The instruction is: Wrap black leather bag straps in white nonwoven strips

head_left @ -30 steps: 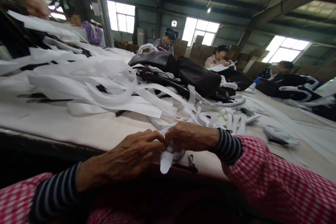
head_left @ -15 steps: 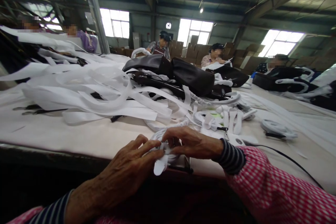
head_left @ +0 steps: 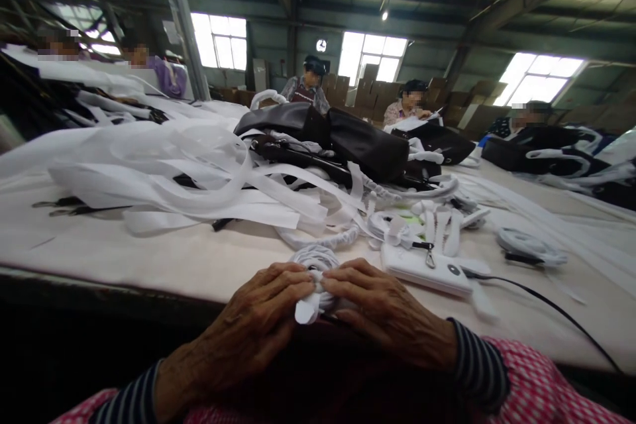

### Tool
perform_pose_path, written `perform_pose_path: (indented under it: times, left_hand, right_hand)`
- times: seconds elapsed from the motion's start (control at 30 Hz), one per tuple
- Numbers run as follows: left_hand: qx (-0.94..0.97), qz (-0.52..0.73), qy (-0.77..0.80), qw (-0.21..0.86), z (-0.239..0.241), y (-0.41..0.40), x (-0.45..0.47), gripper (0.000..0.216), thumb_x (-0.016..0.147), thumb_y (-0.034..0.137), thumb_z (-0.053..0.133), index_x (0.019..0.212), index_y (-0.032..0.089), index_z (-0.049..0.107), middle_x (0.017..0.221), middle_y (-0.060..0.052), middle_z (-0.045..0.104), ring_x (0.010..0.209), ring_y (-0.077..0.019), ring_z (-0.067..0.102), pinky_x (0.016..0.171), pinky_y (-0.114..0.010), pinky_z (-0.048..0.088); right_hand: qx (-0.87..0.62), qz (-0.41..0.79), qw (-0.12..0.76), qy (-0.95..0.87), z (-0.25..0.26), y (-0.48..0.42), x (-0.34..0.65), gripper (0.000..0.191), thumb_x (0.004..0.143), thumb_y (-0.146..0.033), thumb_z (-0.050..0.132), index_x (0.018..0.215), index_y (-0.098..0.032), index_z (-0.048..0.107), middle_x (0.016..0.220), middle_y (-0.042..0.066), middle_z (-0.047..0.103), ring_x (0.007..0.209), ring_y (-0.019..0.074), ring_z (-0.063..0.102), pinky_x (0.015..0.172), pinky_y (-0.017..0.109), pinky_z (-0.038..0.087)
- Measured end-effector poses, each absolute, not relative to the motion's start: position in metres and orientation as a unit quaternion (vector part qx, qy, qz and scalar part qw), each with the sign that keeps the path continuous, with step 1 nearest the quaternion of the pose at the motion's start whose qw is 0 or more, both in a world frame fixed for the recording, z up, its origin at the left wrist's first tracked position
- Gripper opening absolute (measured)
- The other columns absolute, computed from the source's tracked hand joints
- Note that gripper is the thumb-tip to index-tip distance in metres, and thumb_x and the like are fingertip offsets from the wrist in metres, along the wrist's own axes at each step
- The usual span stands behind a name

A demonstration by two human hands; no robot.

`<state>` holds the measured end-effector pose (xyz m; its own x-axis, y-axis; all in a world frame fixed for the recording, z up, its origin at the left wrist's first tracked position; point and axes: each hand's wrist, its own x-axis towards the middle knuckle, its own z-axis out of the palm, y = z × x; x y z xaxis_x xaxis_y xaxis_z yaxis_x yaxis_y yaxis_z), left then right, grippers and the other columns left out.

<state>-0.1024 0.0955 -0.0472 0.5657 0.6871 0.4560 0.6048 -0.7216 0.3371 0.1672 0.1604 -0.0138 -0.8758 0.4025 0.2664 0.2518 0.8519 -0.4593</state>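
At the table's front edge, a coil of white-wrapped strap (head_left: pixel 314 258) sits between my two hands. A white strip (head_left: pixel 307 310) is wound around its middle, one end sticking out toward me. My left hand (head_left: pixel 263 308) grips the coil from the left, fingertips pressed on the white strip. From the right, my right hand (head_left: pixel 382 305) holds the same coil, its fingers bent against the strip and its thumb low. The underside of the coil is hidden by my hands.
Long white strips (head_left: pixel 199 192) are heaped at left. Dark bags (head_left: pixel 368 146) are piled beyond. A white device (head_left: pixel 427 268) with a black cable lies right of my hands, near another wrapped coil (head_left: pixel 529 246). Several people, including one person (head_left: pixel 305 89), are across the table.
My right hand has come lower and closer to me, uncovering the white device and the top of the coil. Both hands now press the strip from opposite sides.
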Motion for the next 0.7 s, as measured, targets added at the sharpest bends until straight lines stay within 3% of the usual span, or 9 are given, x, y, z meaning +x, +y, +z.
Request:
perform_pose_path:
  times: [0.13,0.23,0.33,0.5,0.6,0.7]
  left_hand:
    - [0.889,0.264,0.362,0.093,-0.036,0.091,-0.111,0.061,0.092,0.007,0.057,0.148,0.029,0.045,0.151,-0.003,0.056,0.144,-0.0192,0.045,0.125,-0.042,0.037]
    - [0.896,0.249,0.363,0.061,-0.023,0.09,-0.113,0.069,0.093,0.012,0.06,0.156,0.028,0.036,0.159,-0.004,0.047,0.151,-0.0211,0.037,0.127,-0.044,0.033]
    - [0.902,0.233,0.359,0.056,-0.013,0.097,-0.109,0.061,0.094,0.011,0.054,0.152,0.025,0.042,0.158,-0.005,0.049,0.148,-0.0208,0.041,0.127,-0.043,0.033]
    - [0.893,0.242,0.365,0.109,-0.023,0.115,-0.104,0.043,0.096,0.026,0.064,0.139,0.027,0.055,0.143,-0.003,0.061,0.132,-0.0195,0.055,0.116,-0.035,0.045]
    - [0.885,0.268,0.36,0.128,-0.033,0.116,-0.104,0.039,0.098,0.023,0.061,0.136,0.028,0.056,0.141,-0.002,0.062,0.132,-0.0188,0.054,0.116,-0.035,0.044]
    - [0.873,0.276,0.373,0.153,-0.034,0.114,-0.104,0.04,0.096,0.02,0.064,0.135,0.029,0.057,0.142,-0.001,0.062,0.135,-0.0184,0.051,0.116,-0.034,0.044]
  right_hand:
    - [-0.18,0.285,0.223,-0.915,-0.013,0.164,0.169,0.034,0.102,-0.029,0.064,0.136,-0.024,0.061,0.135,0.005,0.063,0.125,0.0204,0.055,0.111,0.037,0.044]
    - [-0.223,0.259,0.279,-0.897,-0.019,0.162,0.169,0.031,0.104,-0.026,0.059,0.135,-0.022,0.062,0.134,0.009,0.063,0.125,0.0215,0.056,0.109,0.038,0.044]
    - [-0.234,0.264,0.297,-0.887,-0.025,0.163,0.168,0.023,0.105,-0.022,0.054,0.124,-0.019,0.068,0.12,0.009,0.068,0.113,0.0209,0.062,0.1,0.036,0.048]
    - [-0.225,0.286,0.295,-0.884,-0.022,0.181,0.158,0.017,0.102,-0.018,0.059,0.11,-0.018,0.074,0.099,0.006,0.07,0.09,0.0173,0.065,0.083,0.03,0.049]
    - [-0.211,0.321,0.271,-0.882,-0.016,0.2,0.152,0.012,0.097,-0.025,0.07,0.098,-0.017,0.079,0.089,0.005,0.068,0.082,0.0162,0.063,0.076,0.028,0.049]
    - [-0.194,0.417,0.216,-0.861,-0.012,0.217,0.149,0.02,0.092,-0.035,0.077,0.097,-0.016,0.081,0.085,0.004,0.065,0.074,0.0136,0.06,0.066,0.024,0.049]
